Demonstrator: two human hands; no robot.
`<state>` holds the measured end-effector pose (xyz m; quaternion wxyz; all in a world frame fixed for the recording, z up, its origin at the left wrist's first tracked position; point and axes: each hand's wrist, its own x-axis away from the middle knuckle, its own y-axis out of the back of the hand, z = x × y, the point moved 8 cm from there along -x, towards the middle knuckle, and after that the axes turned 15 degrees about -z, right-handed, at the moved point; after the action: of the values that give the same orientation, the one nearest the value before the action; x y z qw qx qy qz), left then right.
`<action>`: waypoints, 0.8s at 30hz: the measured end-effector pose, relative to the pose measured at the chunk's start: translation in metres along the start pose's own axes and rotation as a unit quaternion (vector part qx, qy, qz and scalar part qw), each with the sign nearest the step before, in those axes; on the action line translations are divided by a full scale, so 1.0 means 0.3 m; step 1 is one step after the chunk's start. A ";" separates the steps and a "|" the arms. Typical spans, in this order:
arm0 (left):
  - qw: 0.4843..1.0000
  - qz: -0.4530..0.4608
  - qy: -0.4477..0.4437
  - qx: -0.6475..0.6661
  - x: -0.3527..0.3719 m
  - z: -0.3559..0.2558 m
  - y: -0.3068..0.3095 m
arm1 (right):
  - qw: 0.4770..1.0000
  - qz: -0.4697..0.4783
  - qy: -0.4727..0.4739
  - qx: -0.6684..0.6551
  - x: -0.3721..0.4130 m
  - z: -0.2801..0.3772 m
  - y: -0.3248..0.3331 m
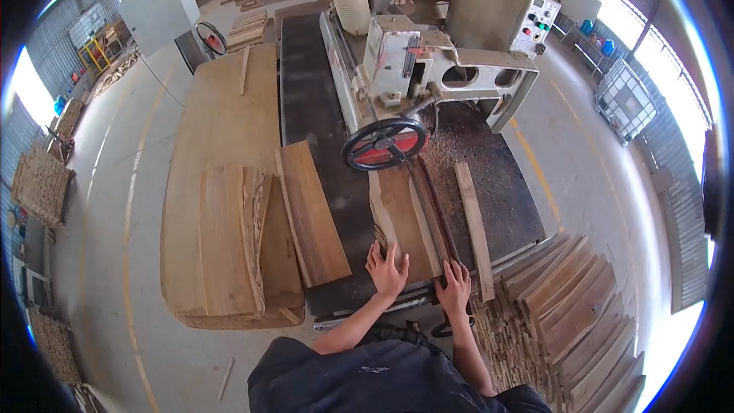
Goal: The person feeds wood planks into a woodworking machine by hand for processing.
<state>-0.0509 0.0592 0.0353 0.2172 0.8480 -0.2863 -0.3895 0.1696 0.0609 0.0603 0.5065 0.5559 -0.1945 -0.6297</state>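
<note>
A brown board with a pale, wavy left edge (399, 210) lies on the dark machine table, its far end under the black handwheel (384, 144). My left hand (388, 269) rests on the near left part of this board, fingers spread. At the board's near right corner, my right hand (454, 287) lies with its fingers apart, beside a dark rail (437, 210). Left of the board is a wider plank (313, 214) on the table. To the right, a narrow strip (475, 229) lies among wood chips.
A stack of boards (229, 241) stands on a wooden platform (222, 115) at the left. Many cut boards (573, 298) are piled at the lower right. The machine's control box (497, 4) rises at the back. A white caged tank (625, 99) stands at the right.
</note>
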 end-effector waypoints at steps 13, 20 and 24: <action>0.999 -0.031 -0.034 0.002 0.004 -0.008 0.003 | 0.999 -0.001 -0.026 -0.023 0.005 -0.018 0.002; 1.000 0.020 0.004 0.012 0.015 0.017 -0.021 | 0.998 -0.015 -0.039 -0.048 -0.001 -0.017 0.025; 1.000 0.018 0.002 0.015 0.016 0.015 -0.019 | 0.998 -0.022 -0.028 -0.056 0.003 -0.019 0.027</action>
<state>-0.0501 0.0597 0.0268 0.2115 0.8468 -0.3067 -0.3797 0.1782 0.0585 0.0646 0.5171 0.5130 -0.1605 -0.6661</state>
